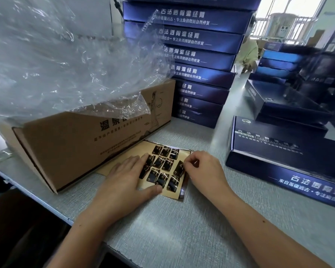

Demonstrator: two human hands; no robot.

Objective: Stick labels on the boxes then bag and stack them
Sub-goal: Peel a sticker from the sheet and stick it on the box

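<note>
A tan label sheet (141, 185) with several black glossy labels lies flat on the grey table in front of me. My left hand (124, 176) rests flat on its left part with fingers spread. My right hand (203, 169) pinches the edge of one black label (178, 168) at the sheet's right side, lifting it off the backing. A dark blue box (286, 161) lies to the right. A tall stack of blue boxes (197, 60) stands behind the sheet.
A brown cardboard carton (81, 144) lies on its side at left, with clear plastic bags (56, 55) heaped on it. More blue boxes (290, 97) sit at the far right. A person in a light top (249, 49) is behind the stack.
</note>
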